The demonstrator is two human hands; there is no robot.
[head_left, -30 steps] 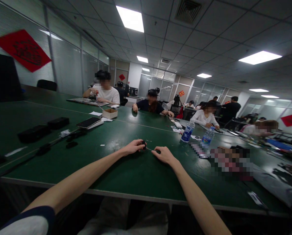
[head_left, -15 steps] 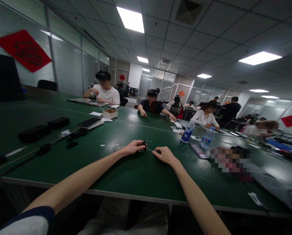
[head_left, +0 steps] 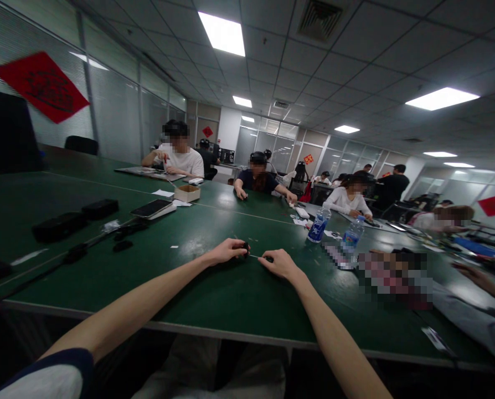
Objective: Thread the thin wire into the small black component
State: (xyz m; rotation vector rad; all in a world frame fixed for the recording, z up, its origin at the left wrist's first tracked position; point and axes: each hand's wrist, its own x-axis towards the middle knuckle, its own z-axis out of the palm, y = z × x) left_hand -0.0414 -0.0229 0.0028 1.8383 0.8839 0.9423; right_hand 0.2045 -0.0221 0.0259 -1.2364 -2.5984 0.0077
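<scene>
Tightly, left-hand fingers [head_left: 236, 249] pinch a small dark object [head_left: 246, 247], a thin wire [head_left: 258, 256] reaching closed right-hand fingers [head_left: 271, 258].

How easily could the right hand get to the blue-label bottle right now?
Fairly easily, it seems: nothing stands between the right hand and the blue-label bottle on the green table, though it seems to pinch a thin wire.

Small dark object [head_left: 245, 249] in the left hand [head_left: 226, 251], partly hidden, too small to name
</scene>
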